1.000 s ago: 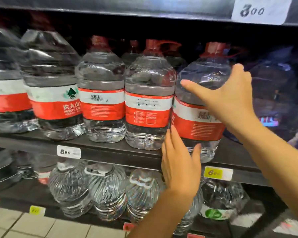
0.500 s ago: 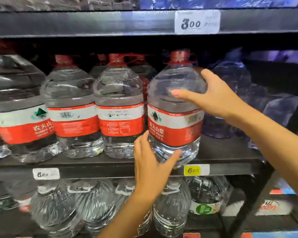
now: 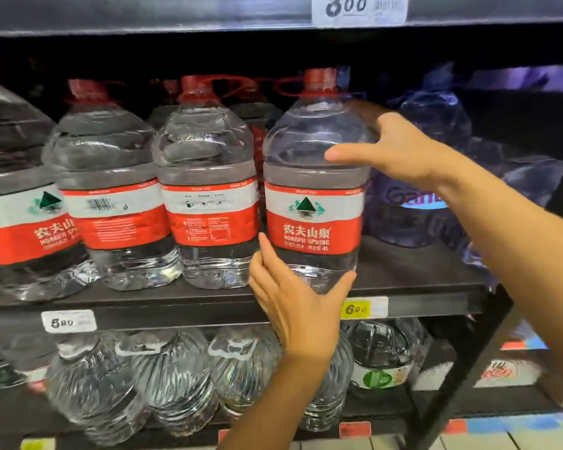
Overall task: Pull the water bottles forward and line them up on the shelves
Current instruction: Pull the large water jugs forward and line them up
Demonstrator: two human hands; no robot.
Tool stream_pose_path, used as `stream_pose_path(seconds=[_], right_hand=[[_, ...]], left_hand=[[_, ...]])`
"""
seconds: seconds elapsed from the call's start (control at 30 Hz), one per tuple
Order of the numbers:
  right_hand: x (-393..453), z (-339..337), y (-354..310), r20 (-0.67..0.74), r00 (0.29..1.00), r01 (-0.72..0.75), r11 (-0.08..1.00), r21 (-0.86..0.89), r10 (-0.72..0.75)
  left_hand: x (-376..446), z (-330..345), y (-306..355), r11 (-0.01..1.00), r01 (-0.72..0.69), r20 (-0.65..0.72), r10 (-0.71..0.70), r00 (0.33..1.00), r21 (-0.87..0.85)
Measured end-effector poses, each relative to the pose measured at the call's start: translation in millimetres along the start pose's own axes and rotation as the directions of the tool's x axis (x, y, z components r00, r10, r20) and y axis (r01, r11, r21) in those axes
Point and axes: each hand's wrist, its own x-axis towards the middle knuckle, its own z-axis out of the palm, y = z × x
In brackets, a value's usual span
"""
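**Desk:** Both hands on one bottle; how do they sit?

**Photographer:** Left hand [image 3: 301, 306] cups the lower front corner of the red-labelled bottle [image 3: 312, 190], fingers straight up its left side, thumb spread under its base at the front edge of the middle shelf [image 3: 413, 303]; right hand [image 3: 400, 151] wraps the clear shoulder from the right, thumb laid across the front, fingers curled out of sight behind it.

**Desk:** Where does that bottle stand?

**Photographer:** Upright at the shelf's front edge, just above the yellow price tag [image 3: 356, 309], logo facing out; it is the rightmost of a front row, with a second bottle [image 3: 208, 190] just beside it on the left, then a third bottle [image 3: 111, 196], then a fourth bottle [image 3: 20, 216] cut by the frame's left edge; more red caps show dimly behind them.

**Desk:** Anything else on that shelf?

**Photographer:** Blue-tinted bottles [image 3: 429, 177] set back toward the right end, behind the right wrist; a white price tag [image 3: 69, 320] hangs on the front lip toward the left.

**Desk:** And around it?

**Photographer:** Ribbed clear bottles [image 3: 163, 378] on the lower shelf [image 3: 384, 407], blurred; another price card [image 3: 359, 8] on the upper shelf [image 3: 143, 14] edge.
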Motion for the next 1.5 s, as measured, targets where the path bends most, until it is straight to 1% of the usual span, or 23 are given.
stream_pose_path(seconds=[0.07,0.13,0.17,0.2,0.23,0.3,0.37,0.53,0.63,0.9,0.97,1.03,1.07,1.1,1.17,1.2,1.23,1.27,1.3,1.33,1.4,1.43,1.5], right_hand=[[2.7,-0.6,3.1,0.089,0.996,0.013,0.993,0.116,-0.024],[2.4,-0.9,3.1,0.131,0.991,-0.010,0.993,0.115,-0.005],[1.1,-0.6,2.6,0.117,0.993,-0.014,0.996,0.087,0.003],[-1.9,-0.3,2.4,0.056,0.998,-0.015,0.999,0.052,0.012],[-5.7,0.5,3.1,-0.047,0.999,-0.003,1.000,0.008,0.003],[-16.9,8.3,5.5,-0.228,0.972,0.020,0.990,-0.142,-0.052],[-26.9,17.4,8.1,-0.265,0.961,0.036,0.983,-0.182,-0.085],[-27.1,9.9,8.3,-0.149,0.987,0.052,0.998,-0.038,-0.057],[-25.9,10.5,10.3,-0.127,0.990,0.054,0.999,0.005,-0.053],[-26.6,18.1,11.4,-0.129,0.987,0.096,0.995,0.016,-0.094],[-28.0,17.7,11.6,-0.112,0.990,0.085,0.996,0.002,-0.084],[-32.4,17.0,10.0,-0.110,0.992,0.061,0.998,-0.035,-0.064],[-33.9,16.7,7.5,-0.155,0.984,0.069,0.994,-0.088,-0.082],[-35.8,16.6,2.5,-0.245,0.961,0.087,0.982,-0.165,-0.127],[-37.2,23.7,-15.4,-0.431,0.852,0.171,0.936,-0.308,-0.297],[-37.6,30.5,-28.4,-0.478,0.787,0.234,0.906,-0.353,-0.389],[-37.5,40.0,-44.3,-0.488,0.744,0.285,0.877,-0.386,-0.456],[-36.1,51.6,-61.5,-0.466,0.731,0.315,0.853,-0.417,-0.498],[-31.9,63.7,-78.3,-0.420,0.750,0.318,0.836,-0.447,-0.510],[-26.2,75.3,-93.5,-0.355,0.797,0.296,0.827,-0.477,-0.490],[-9.9,98.7,-117.4,-0.214,0.895,0.200,0.782,-0.590,-0.390],[-1.1,108.4,-125.6,-0.173,0.923,0.147,0.732,-0.665,-0.342],[14.1,121.7,-135.4,-0.159,0.953,0.054,0.662,-0.747,-0.258]], left_hand=[[-1.2,1.5,-5.9,1.000,-0.015,0.017,0.015,1.000,-0.001],[-0.5,1.9,-9.4,0.999,-0.017,0.062,0.019,0.998,-0.036],[0.0,1.7,-10.3,0.998,-0.007,0.078,0.012,0.997,-0.055],[0.6,1.6,-10.8,0.998,0.000,0.077,0.005,0.997,-0.066],[1.3,1.7,-10.9,0.998,0.004,0.062,0.001,0.998,-0.066],[1.6,2.4,-8.3,0.999,0.009,0.021,-0.008,1.000,-0.043],[-0.1,5.2,-3.8,1.000,0.021,-0.017,-0.021,1.000,-0.008],[-6.4,13.2,3.2,0.999,0.021,-0.098,-0.018,0.995,0.035],[-8.5,14.4,4.5,0.999,0.025,-0.117,-0.019,0.993,0.046],[-7.1,7.2,4.4,0.998,0.029,-0.041,-0.027,0.999,0.049],[-8.6,4.7,5.2,0.997,0.024,-0.017,-0.023,1.000,0.077],[-11.2,-3.9,1.9,0.998,-0.006,0.012,0.005,1.000,0.061],[-11.3,-11.1,-2.6,0.999,-0.035,0.017,0.034,0.999,0.039],[-10.7,-19.3,-8.7,0.997,-0.067,0.011,0.067,0.998,0.024],[-1.6,-40.1,-28.3,0.992,-0.124,-0.040,0.125,0.991,0.030],[5.8,-51.1,-38.3,0.989,-0.143,-0.076,0.145,0.986,0.040],[15.1,-61.8,-46.7,0.987,-0.151,-0.112,0.156,0.981,0.048],[25.3,-71.6,-53.5,0.988,-0.144,-0.144,0.150,0.978,0.048],[36.0,-80.2,-58.8,0.992,-0.123,-0.163,0.129,0.978,0.041],[45.3,-86.5,-62.4,0.995,-0.095,-0.170,0.098,0.981,0.027],[60.8,-95.7,-68.8,0.999,-0.038,-0.149,0.039,0.988,0.005],[65.8,-97.3,-71.6,1.000,-0.022,-0.128,0.023,0.992,0.005],[70.2,-96.1,-75.8,1.000,-0.021,-0.080,0.022,0.997,0.019]])
